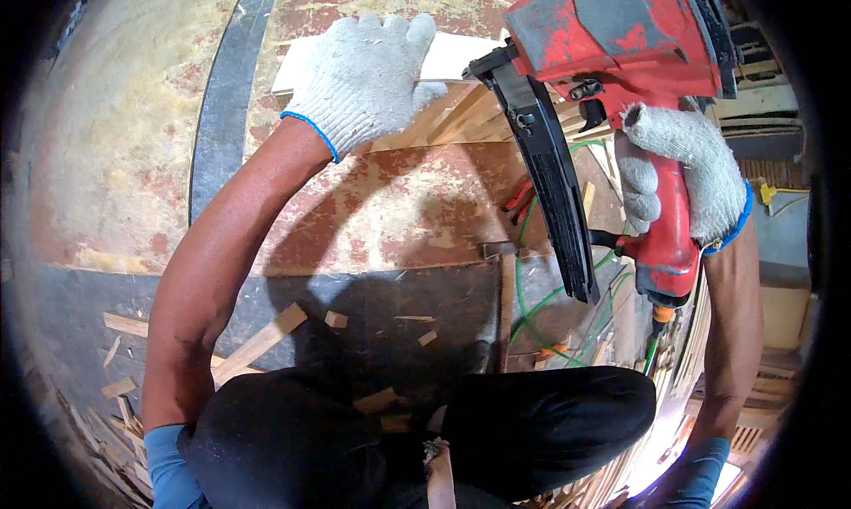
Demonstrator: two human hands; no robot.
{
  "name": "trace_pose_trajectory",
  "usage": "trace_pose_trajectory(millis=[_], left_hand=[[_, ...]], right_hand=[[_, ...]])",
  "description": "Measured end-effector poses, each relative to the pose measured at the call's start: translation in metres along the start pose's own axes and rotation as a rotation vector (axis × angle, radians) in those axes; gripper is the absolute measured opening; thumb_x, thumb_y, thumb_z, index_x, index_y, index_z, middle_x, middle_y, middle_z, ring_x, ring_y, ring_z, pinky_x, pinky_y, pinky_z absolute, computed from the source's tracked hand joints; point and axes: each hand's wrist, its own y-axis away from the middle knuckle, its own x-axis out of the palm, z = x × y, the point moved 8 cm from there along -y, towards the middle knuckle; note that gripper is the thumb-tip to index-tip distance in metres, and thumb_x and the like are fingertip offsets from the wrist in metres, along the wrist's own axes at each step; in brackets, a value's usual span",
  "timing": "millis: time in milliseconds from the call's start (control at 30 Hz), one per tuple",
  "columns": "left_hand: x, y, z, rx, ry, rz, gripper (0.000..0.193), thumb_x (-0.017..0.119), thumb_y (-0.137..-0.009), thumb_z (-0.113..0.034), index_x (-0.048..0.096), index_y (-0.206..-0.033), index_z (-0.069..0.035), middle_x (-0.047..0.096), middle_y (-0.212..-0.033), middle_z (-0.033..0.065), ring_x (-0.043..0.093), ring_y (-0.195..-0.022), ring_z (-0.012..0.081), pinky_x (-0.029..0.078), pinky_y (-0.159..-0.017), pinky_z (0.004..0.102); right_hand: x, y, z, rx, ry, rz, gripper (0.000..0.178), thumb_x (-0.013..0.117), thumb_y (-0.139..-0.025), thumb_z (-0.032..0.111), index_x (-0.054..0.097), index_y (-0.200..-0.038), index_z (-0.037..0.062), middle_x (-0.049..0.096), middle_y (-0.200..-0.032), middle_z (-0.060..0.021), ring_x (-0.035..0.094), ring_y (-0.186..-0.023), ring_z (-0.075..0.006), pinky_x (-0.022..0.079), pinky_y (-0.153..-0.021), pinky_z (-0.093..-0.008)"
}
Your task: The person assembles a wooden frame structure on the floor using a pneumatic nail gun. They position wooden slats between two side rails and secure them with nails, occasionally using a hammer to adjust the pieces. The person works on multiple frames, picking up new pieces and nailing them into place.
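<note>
My left hand [365, 84], in a white knit glove with a blue cuff, lies flat with its fingers stretched out on a pale wooden board [461, 55]. The palm hides the middle of that board. Gloved the same way, my right hand [700, 163] is closed round the handle of a red and grey nail gun [620, 26], whose paint is worn. The gun's black magazine [541, 155] slants down toward me, and its nose is close to the board's right end. Whether the nose touches the board I cannot tell.
The board rests on a worn, paint-flecked work surface [381, 217] crossed by a dark strip [235, 93]. A green air hose [532, 318] loops below the gun, near red-handled pliers [519, 199]. Wood offcuts [261, 341] lie scattered before my knees; stacked wood [762, 124] stands at right.
</note>
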Motion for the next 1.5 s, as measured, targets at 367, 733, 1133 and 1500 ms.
trace_pose_trajectory(millis=[367,733,1133,1500], left_hand=[[0.000,0.002,0.001,0.021,0.044,0.015,0.071,0.065,-0.091,-0.051,0.051,-0.141,-0.003,0.062,-0.128,0.0198,0.062,-0.113,0.0368,0.051,-0.095,0.0484],[-0.002,0.004,0.005,0.040,0.026,0.012,0.076,0.069,-0.087,-0.048,0.048,-0.142,0.001,0.064,-0.118,0.0189,0.063,-0.108,0.0341,0.051,-0.092,0.0456],[-0.003,0.002,-0.001,0.060,0.028,-0.049,0.077,0.070,-0.086,-0.048,0.049,-0.141,0.001,0.064,-0.115,0.0185,0.064,-0.105,0.0339,0.052,-0.089,0.0455],[-0.003,0.003,-0.001,0.058,0.027,-0.076,0.077,0.070,-0.086,-0.048,0.049,-0.141,0.001,0.064,-0.115,0.0189,0.064,-0.106,0.0338,0.052,-0.090,0.0458]], right_hand=[[0.005,-0.002,0.014,0.023,0.100,-0.053,0.020,0.074,-0.090,0.025,0.063,-0.092,0.0085,0.059,-0.060,-0.0051,0.054,-0.042,-0.0168,0.047,-0.040,-0.0311],[0.015,-0.005,0.022,0.041,0.165,-0.017,0.022,0.074,-0.091,0.026,0.062,-0.089,0.0072,0.059,-0.062,-0.0047,0.055,-0.043,-0.0169,0.048,-0.041,-0.0305],[0.012,-0.006,0.019,0.065,0.089,0.012,0.022,0.075,-0.090,0.026,0.063,-0.089,0.0072,0.059,-0.061,-0.0052,0.055,-0.043,-0.0175,0.047,-0.040,-0.0311],[0.020,-0.002,0.036,0.073,0.234,-0.028,0.022,0.073,-0.091,0.025,0.062,-0.083,0.0078,0.058,-0.058,-0.0057,0.055,-0.041,-0.0177,0.046,-0.039,-0.0311]])
